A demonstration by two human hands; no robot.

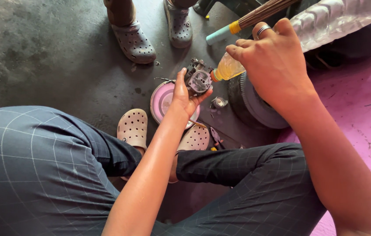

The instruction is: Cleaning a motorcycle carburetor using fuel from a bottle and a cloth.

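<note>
The left hand (184,94) is closed around a small grey metal carburetor (198,78), gripping it from below and the side, with the thumb up along its left edge; the part's round opening faces the camera. The carburetor sits at the fingertips, held up above a pink round dish (161,101) that lies on the dark concrete floor (54,57).

The right hand (273,61) is wrapped around a clear plastic bottle (228,67) of yellowish liquid, fingers curled over its body, a ring on one finger. The bottle is tilted on its side, and its orange neck touches the right edge of the carburetor, so the two hands meet at that part.

Just right of the dish lies a small metal cup-like piece (218,102), beside a grey round wheel-like part (255,105). The person's own beige perforated clogs (133,127) rest below the dish. Farther off stand another person's grey clogs (134,42), and a broom (251,17) with a light-blue and yellow handle lies near the bottle.
</note>
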